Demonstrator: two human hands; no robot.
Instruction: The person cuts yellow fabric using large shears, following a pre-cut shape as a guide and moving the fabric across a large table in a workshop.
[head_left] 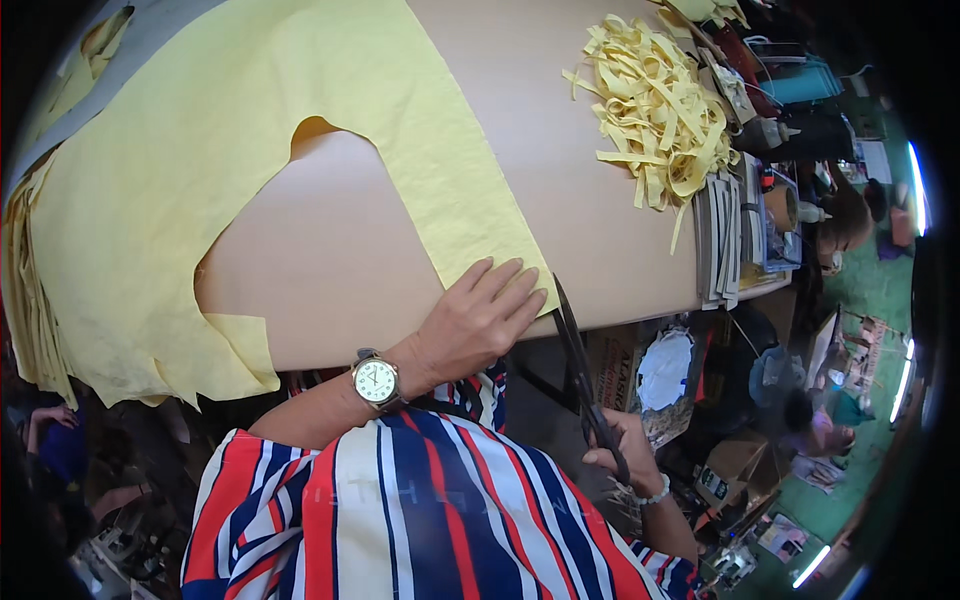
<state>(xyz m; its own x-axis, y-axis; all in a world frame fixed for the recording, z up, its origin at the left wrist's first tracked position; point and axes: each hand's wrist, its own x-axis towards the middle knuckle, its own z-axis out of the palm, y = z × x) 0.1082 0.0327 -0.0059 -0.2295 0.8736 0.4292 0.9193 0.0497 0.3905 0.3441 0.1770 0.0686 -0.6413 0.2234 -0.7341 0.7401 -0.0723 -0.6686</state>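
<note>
A large yellow fabric piece point(200, 130) with a curved cut-out lies across the tan tabletop point(310, 240). One straight-edged arm of it runs down to the table's near edge. My left hand point(475, 325) rests on that end, palm down and fingers stretched out flat on the cloth. Black-bladed scissors point(578, 365) are gripped in my right hand point(635, 455), beyond the near edge. Their blades are spread: one tip reaches the fabric's right corner, while the other blade points lower left, below the tabletop. Whether the blades touch the cloth I cannot tell.
Yellow fabric strips point(660, 110) form a loose heap at the far right. Nearby are a stack of thin grey pieces point(718, 240) and a blue tray point(785, 235). A cardboard box point(735, 470) stands lower down; other people are at the right.
</note>
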